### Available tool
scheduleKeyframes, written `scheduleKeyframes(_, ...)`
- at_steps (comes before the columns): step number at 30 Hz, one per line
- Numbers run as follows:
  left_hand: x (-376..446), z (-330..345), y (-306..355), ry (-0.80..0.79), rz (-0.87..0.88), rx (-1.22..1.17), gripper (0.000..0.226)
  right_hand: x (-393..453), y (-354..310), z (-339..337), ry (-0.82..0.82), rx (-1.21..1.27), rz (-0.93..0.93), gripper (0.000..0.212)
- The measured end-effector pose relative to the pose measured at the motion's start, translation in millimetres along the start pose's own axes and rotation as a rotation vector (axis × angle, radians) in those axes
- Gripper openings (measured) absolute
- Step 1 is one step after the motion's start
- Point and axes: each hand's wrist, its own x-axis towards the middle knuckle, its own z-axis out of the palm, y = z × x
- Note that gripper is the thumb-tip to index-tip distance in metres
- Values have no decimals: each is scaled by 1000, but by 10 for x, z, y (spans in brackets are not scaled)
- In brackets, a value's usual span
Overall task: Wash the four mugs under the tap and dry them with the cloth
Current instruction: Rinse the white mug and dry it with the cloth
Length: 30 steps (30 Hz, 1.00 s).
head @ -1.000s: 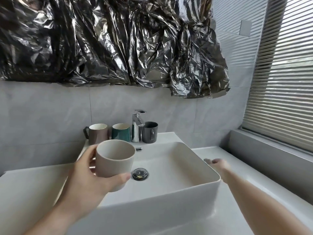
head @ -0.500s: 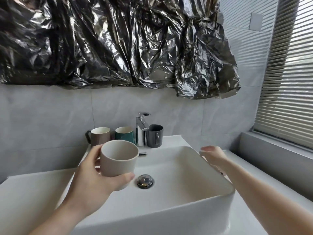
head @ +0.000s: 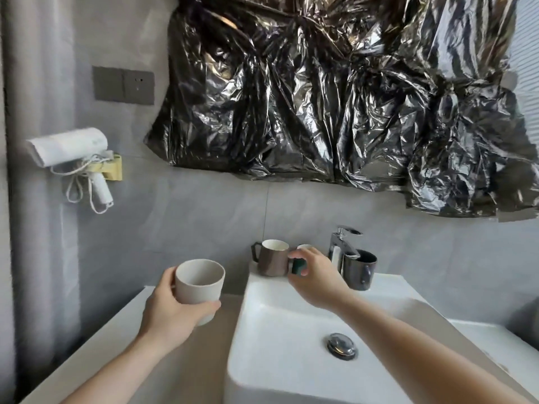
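While the left hand [head: 172,307] is curled round the pale mug [head: 200,284], that mug is held upright, left of the middle of the frame, above the white counter [head: 96,345] beside the sink [head: 291,330]. Its open top is seen, and nothing can be made out inside. The right hand [head: 316,279] is stretched over the back edge of the sink, a little right of the middle. Its fingers and thumb are bent round the green mug [head: 299,265], which is mostly hidden by the hand. Just to the left, the brown mug [head: 272,259] is stood upright on the back ledge, close beside the green one; whether the two are touching cannot be told. The tap [head: 341,246] is seen to the right of the hand, and the dark mug [head: 360,268] is stood just beside it. The round drain plug [head: 341,345] is seen low in the sink. Crinkled shiny foil [head: 335,97] is spread across the wall at the top. A white hair dryer [head: 73,147] is hung at the left.
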Motion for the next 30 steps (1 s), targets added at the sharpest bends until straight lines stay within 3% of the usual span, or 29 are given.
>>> scheduleKeyframes(7, 372, -270, -700, 77, -132, 51, 87, 640, -91, 538, -30, -110, 80, 59)
scheduleKeyframes(9, 448, -283, -841, 83, -159, 55, 91, 772, -60, 645, -54, -152, 108, 56)
scheduleKeyframes(17, 759, -164, -1255, 67, -232, 95, 75, 1108, 36, 882, -15, -298, 97, 48)
scheduleKeyframes(22, 838, -66, -1339, 40, -246, 91, 72, 1169, 30, 920, 39, -275, 39, 17)
scheduleKeyframes(26, 885, -30, -1374, 39, -248, 124, 76, 1106, -225, 1027, 91, -157, -61, 22)
scheduleKeyframes(30, 960, -15, -1454, 27, -248, 180, 87, 1105, -588, 1234, 37, -125, -121, 28)
